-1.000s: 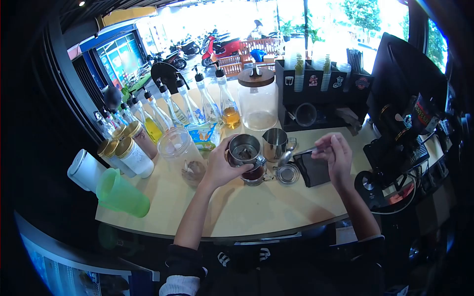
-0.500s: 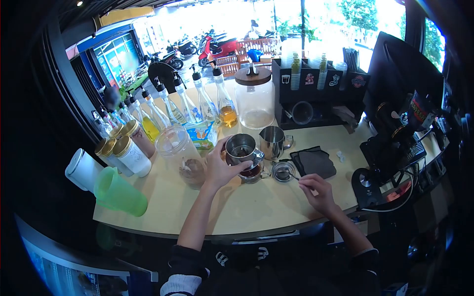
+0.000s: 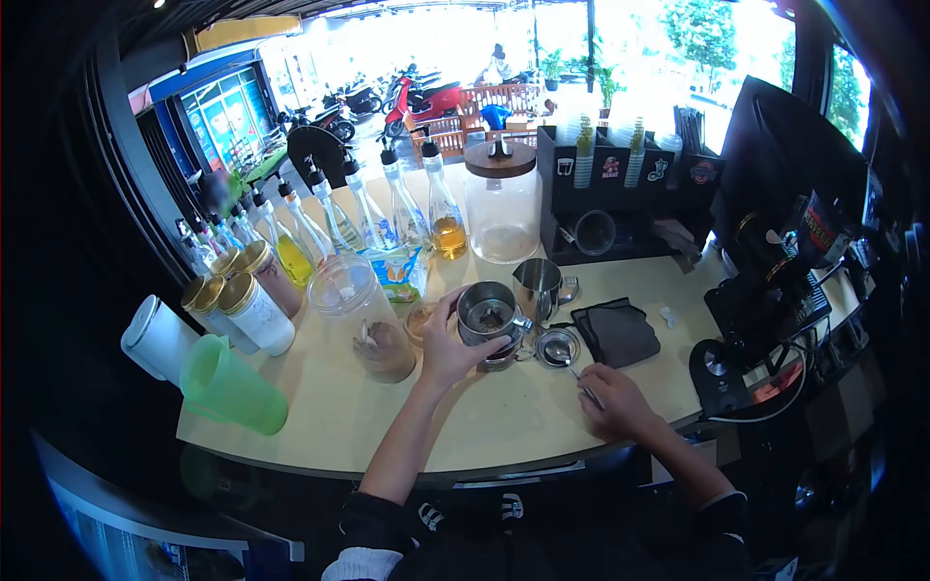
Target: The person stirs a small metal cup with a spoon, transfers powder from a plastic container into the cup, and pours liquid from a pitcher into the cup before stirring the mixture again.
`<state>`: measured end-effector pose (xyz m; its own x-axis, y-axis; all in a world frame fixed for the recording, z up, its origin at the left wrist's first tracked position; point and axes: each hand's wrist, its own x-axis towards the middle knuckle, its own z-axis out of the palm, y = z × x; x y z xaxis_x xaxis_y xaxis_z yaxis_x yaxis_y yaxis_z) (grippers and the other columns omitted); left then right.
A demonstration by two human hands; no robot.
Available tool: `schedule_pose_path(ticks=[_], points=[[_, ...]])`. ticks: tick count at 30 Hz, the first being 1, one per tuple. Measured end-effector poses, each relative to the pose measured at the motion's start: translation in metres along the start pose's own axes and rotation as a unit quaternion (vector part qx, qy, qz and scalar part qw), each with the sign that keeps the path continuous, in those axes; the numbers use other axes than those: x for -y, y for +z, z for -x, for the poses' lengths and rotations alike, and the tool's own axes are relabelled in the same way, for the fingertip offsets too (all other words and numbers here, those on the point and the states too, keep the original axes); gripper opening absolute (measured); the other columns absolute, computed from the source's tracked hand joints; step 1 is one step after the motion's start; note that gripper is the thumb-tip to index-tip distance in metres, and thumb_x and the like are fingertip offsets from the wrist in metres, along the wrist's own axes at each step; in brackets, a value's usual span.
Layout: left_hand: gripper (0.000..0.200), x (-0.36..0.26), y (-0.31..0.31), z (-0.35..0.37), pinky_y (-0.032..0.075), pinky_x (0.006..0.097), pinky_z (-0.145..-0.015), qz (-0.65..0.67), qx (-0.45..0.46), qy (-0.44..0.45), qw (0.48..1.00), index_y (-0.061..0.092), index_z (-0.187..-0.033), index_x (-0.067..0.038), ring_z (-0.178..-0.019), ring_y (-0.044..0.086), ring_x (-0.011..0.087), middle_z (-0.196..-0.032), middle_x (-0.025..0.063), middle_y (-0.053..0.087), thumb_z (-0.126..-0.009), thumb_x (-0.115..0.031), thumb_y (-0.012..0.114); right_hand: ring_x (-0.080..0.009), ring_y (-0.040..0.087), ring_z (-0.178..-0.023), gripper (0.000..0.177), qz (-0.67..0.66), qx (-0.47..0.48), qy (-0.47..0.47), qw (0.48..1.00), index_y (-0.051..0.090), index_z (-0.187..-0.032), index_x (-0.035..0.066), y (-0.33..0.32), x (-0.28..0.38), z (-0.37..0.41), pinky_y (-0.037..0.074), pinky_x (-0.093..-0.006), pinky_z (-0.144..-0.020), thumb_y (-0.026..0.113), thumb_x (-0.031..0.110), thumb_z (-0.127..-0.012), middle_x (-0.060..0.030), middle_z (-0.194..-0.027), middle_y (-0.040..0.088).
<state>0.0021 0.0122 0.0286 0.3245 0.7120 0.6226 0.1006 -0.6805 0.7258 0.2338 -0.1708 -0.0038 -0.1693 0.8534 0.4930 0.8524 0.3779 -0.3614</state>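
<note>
My left hand [image 3: 453, 351] is closed around a steel cup [image 3: 486, 312] with a handle on its right side; dark bits show inside it. Below the steel cup, a glass cup [image 3: 500, 363] with dark liquid is mostly hidden. A thin spoon [image 3: 579, 381] is gripped in my right hand [image 3: 618, 405], its tip at a small round glass dish [image 3: 559, 349]. Just behind the dish stands a steel pitcher [image 3: 538, 287]. Left of my left hand is a clear jar [image 3: 373, 329] holding brown powder.
Dark folded cloths [image 3: 620, 332] lie right of the dish. A green pitcher [image 3: 232, 387] and gold-lidded jars [image 3: 254, 315] stand at left. Pump bottles [image 3: 446, 208], a wooden-lidded glass jar [image 3: 502, 208] and a black cup organizer [image 3: 620, 194] line the back.
The steel cup has come down over the glass cup with my left hand. My right hand has shifted lower and now wraps the spoon handle more fully.
</note>
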Motion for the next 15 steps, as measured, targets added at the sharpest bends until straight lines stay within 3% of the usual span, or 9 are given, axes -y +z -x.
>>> schedule_pose_path(ticks=[6, 8, 9, 11, 12, 15], points=[[0.085, 0.000, 0.000, 0.005, 0.046, 0.0369, -0.099, 0.008, 0.000, -0.014, 1.000, 0.050, -0.124, -0.001, -0.108, 0.061, 0.0225, -0.115, 0.0137, 0.062, -0.055, -0.028, 0.091, -0.0331, 0.060, -0.088, 0.019, -0.061, -0.120, 0.025, 0.991, 0.058, -0.099, 0.001, -0.007, -0.035, -0.074, 0.049, -0.0338, -0.077, 0.063, 0.010, -0.083, -0.0150, -0.097, 0.058], [0.084, -0.002, 0.000, 0.006, 0.045, 0.0368, -0.099, 0.027, 0.002, -0.008, 1.000, 0.050, -0.124, -0.001, -0.108, 0.061, 0.0225, -0.114, 0.0135, 0.062, -0.056, -0.028, 0.091, -0.0274, 0.060, -0.089, 0.022, -0.079, -0.185, 0.132, 0.971, 0.058, -0.105, 0.000, 0.004, -0.056, -0.099, 0.048, -0.0326, -0.080, 0.060, 0.015, -0.089, -0.0142, -0.096, 0.060], [0.084, -0.003, -0.001, 0.006, 0.045, 0.0368, -0.099, 0.024, 0.001, -0.006, 1.000, 0.050, -0.124, -0.001, -0.108, 0.061, 0.0225, -0.114, 0.0135, 0.062, -0.056, -0.028, 0.091, -0.0274, 0.060, -0.089, 0.022, -0.082, -0.186, 0.130, 0.970, 0.058, -0.105, 0.000, 0.007, -0.061, -0.108, 0.048, -0.0326, -0.080, 0.060, 0.015, -0.089, -0.0142, -0.096, 0.060], [0.084, -0.002, -0.001, 0.007, 0.045, 0.0366, -0.100, 0.030, 0.003, -0.004, 1.000, 0.050, -0.124, -0.001, -0.108, 0.060, 0.0224, -0.114, 0.0135, 0.063, -0.057, -0.027, 0.091, -0.0219, 0.060, -0.089, 0.028, -0.229, -0.117, 0.229, 0.939, 0.057, -0.108, -0.002, 0.011, -0.068, -0.121, 0.047, -0.0336, -0.080, 0.055, 0.022, -0.095, -0.0122, -0.095, 0.061], [0.084, -0.002, -0.001, 0.007, 0.045, 0.0364, -0.099, 0.025, 0.001, 0.003, 1.000, 0.050, -0.125, 0.000, -0.108, 0.060, 0.0222, -0.114, 0.0134, 0.063, -0.056, -0.027, 0.091, -0.0148, 0.058, -0.084, 0.030, -0.229, -0.115, 0.226, 0.940, 0.057, -0.104, -0.002, 0.014, -0.071, -0.124, 0.047, -0.0314, -0.076, 0.053, 0.027, -0.097, -0.0073, -0.090, 0.062], [0.084, -0.005, -0.002, 0.007, 0.045, 0.0362, -0.099, 0.014, -0.005, 0.008, 1.000, 0.049, -0.125, 0.000, -0.108, 0.060, 0.0221, -0.114, 0.0132, 0.063, -0.057, -0.027, 0.091, -0.0100, 0.054, -0.080, 0.025, -0.304, -0.033, 0.251, 0.918, 0.057, -0.098, 0.000, 0.025, -0.093, -0.127, 0.045, -0.0268, -0.071, 0.053, 0.025, -0.097, -0.0027, -0.085, 0.060]])
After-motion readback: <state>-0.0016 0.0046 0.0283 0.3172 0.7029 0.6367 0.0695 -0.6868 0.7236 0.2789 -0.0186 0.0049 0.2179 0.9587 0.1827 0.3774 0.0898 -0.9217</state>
